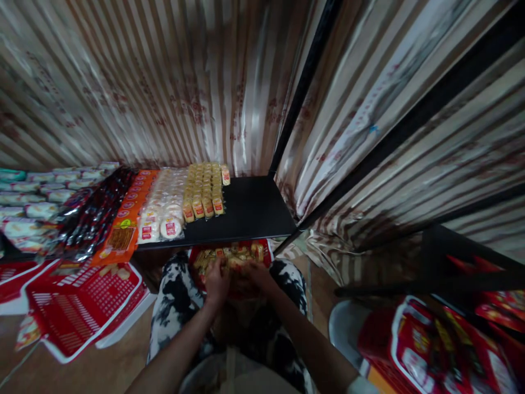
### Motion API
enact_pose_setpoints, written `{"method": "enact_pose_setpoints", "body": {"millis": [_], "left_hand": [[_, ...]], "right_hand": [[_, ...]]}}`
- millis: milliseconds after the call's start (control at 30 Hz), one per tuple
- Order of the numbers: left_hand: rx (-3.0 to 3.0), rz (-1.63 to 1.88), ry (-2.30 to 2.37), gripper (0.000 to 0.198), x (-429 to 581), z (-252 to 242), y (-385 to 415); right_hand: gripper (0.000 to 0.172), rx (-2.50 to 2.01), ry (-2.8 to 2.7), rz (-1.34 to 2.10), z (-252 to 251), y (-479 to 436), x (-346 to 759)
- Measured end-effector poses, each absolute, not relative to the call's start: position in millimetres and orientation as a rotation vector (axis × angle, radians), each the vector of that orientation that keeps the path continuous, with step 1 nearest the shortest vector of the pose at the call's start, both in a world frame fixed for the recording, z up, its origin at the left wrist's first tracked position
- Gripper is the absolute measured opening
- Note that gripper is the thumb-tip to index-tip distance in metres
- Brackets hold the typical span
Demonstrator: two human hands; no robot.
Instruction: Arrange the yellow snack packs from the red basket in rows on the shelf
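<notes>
My left hand [216, 284] and my right hand [255, 276] reach together into a red basket [267, 251] that rests on my lap, just under the shelf edge. The basket holds several small yellow packets [233, 254]. Both hands have curled fingers closed among the packets; which packet each one grips is blurred. On the black shelf [250, 210] above the basket, rows of the same yellow packets [205, 189] stand lined up, with bare shelf to their right.
Round white packaged cakes [166, 208], orange packs [127, 219], dark red packs [94, 210] and pale green packs [33, 197] fill the shelf's left. Red baskets [82, 306] lie on the floor left. Red packages [435, 345] are stacked at right. Striped curtains hang behind.
</notes>
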State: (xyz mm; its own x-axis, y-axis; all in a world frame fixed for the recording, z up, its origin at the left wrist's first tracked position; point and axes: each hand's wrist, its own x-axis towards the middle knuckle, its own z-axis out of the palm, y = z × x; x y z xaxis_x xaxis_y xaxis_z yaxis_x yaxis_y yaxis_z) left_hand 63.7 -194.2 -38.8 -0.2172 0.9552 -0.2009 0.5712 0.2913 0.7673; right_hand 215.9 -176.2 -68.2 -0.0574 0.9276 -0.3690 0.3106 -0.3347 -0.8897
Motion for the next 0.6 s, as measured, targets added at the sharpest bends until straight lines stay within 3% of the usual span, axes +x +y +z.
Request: {"method": "enact_pose_setpoints", "body": {"millis": [200,367,600], "left_hand": [[1.2,0.829,1.546,0.043,54,-20,-181],[1.033,0.898,1.488,0.044,60,-14,-177],[1.648,0.754,1.502,0.041,58,22,-154]], "right_hand": [[0.035,-1.473,-1.268,1.602,-19,-159,230],[0.037,-1.482,-1.324,1.556,-8,-157,231],[0.037,-1.377,-1.734,1.088,-7,-155,229]]}}
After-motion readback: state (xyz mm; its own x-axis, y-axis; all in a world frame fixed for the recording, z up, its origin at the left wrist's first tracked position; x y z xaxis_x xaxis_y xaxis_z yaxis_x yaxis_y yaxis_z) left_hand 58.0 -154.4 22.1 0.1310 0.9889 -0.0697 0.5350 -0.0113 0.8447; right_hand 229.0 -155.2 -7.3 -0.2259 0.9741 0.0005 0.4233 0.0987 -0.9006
